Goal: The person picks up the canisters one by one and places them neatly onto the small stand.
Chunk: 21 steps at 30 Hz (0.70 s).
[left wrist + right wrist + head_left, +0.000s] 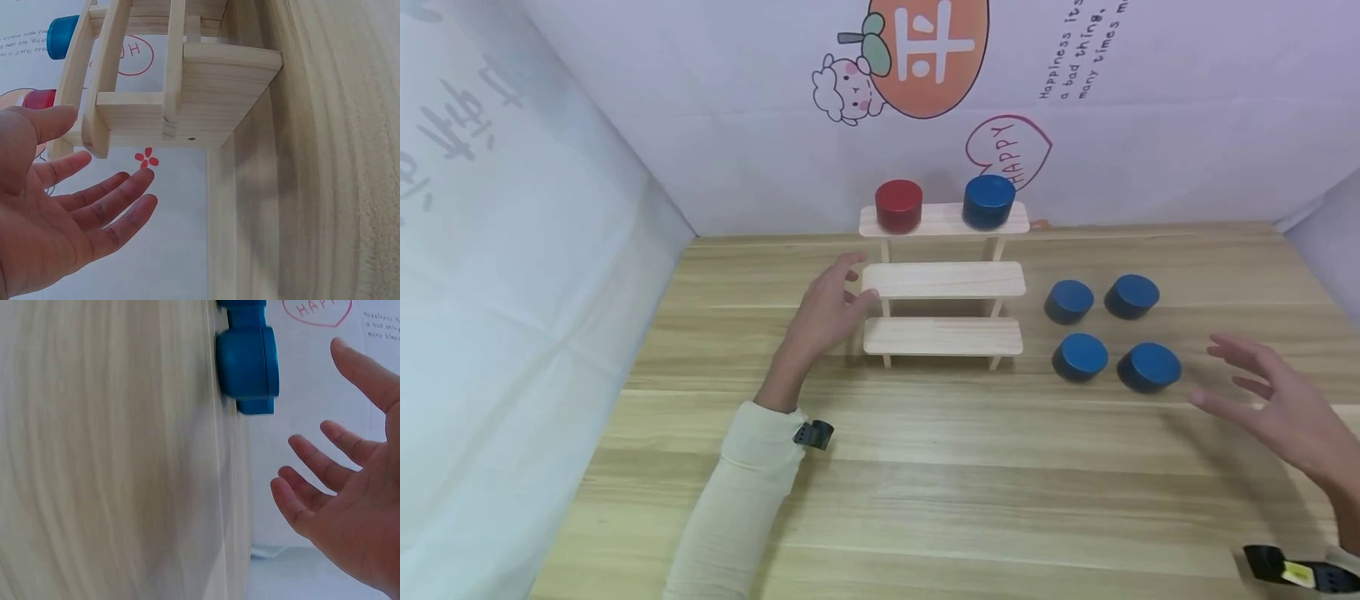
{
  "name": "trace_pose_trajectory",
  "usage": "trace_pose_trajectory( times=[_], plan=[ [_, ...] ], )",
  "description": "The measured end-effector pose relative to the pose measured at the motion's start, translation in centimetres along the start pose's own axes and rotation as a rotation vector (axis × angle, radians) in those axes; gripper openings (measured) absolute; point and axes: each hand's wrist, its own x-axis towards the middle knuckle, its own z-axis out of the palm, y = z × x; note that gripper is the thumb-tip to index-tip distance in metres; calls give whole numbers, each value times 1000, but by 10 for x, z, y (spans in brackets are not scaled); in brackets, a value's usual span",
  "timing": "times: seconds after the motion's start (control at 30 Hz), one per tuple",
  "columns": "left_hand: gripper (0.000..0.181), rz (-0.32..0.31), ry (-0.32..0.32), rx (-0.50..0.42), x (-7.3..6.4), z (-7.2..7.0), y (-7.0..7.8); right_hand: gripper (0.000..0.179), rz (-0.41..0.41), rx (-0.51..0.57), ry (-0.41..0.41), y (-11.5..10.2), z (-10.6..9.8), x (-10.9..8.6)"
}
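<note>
- Red cylinder [898, 207] and lone blue cylinder [988, 202] stand at the left and right ends of the top shelf [943, 220], seemingly done.
- Four blue cylinders [1080, 357] sit on the table [925, 475], past the right edge of the wooden rack [943, 280], probably left to shelve.
- Left hand [826, 310], beside the rack's left edge, grasps nothing; contact is unclear.
- Right hand [1281, 404], fingers loosely spread, is likewise unfilled, near the four.

Rack [215, 78] cropped, L-wrist view, wall txt [1081, 52] cut off
</note>
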Motion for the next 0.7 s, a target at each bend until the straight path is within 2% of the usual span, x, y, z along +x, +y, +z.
trace_pose_trajectory(
  times=[0.17, 0.4, 0.6, 0.7],
  plan=[
    [51, 10, -3, -1, 3, 3, -4, 90, -5, -2, -28, 12, -4, -1],
    [50, 26, -5, -4, 4, 5, -9, 90, 13, 25, -19, 37, -11, -5],
    [52, 5, -25, -23, 5, 4, -10, 90, -70, 64, 0, 61, -19, -3],
    [52, -10, -36, -33, 6, 5, -10, 90, -87, 73, -9, 71, -25, -2]
  ],
)
